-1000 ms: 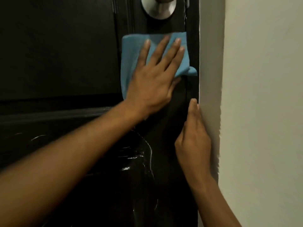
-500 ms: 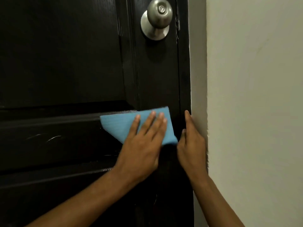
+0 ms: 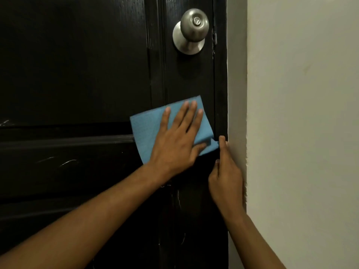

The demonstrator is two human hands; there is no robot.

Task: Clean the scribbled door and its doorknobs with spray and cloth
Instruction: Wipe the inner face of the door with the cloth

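The dark door (image 3: 77,65) stands upright and shut against the frame at its right edge, its long axis running top to bottom. High on its right side the round metal doorknob (image 3: 192,29) juts straight out from the door face, its keyhole end turned toward the room. Below it, a blue cloth (image 3: 147,131) lies flat on the door, folded and a little tilted, its longer side running roughly left to right, one corner bunched toward the frame. The left hand (image 3: 176,144) lies flat on the cloth, fingers straight and spread, pointing upward, pressing it to the wood. The right hand (image 3: 226,177) rests along the door's edge where it meets the pale wall (image 3: 301,113), fingers pointing up and loosely bent; its fingertip touches the bunched cloth corner, gripping nothing. Faint white scribbles (image 3: 66,162) mark the lower panel, left of the hands.
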